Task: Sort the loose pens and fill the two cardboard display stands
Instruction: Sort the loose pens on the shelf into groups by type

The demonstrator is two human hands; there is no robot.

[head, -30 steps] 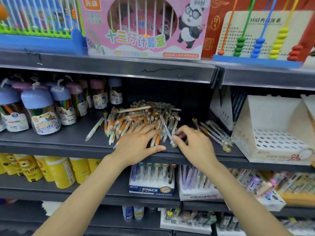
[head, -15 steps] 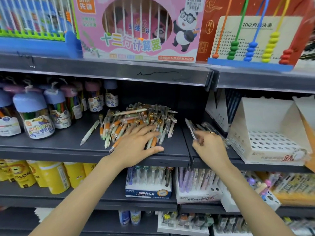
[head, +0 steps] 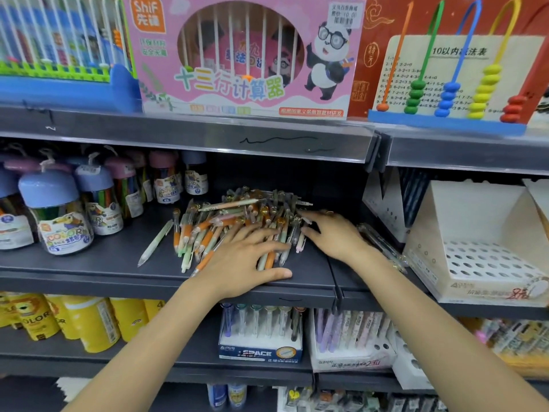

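1. Orange, green and cream barrels make up the pile of loose pens (head: pixel 237 224) on the dark shelf (head: pixel 98 263), well left of the white cardboard display stand (head: pixel 481 257).
2. Left hand (head: pixel 246 263) lies flat on the pile's near side, fingers spread and straight, thumb on the shelf edge; the pens beneath it are hidden.
3. Right hand (head: pixel 335 236) touches the pile's right edge, fingers extended and motion-blurred; whether its grip pinches a pen cannot be told.
4. Clear pens (head: pixel 383 245) lie just right of that hand, partly covered by the wrist.
5. One pale pen (head: pixel 156 242) lies apart, left of the pile.
6. A second stand (head: pixel 537 197) is cut off by the right frame edge.
7. Marker jars (head: pixel 64 215) stand farther left.
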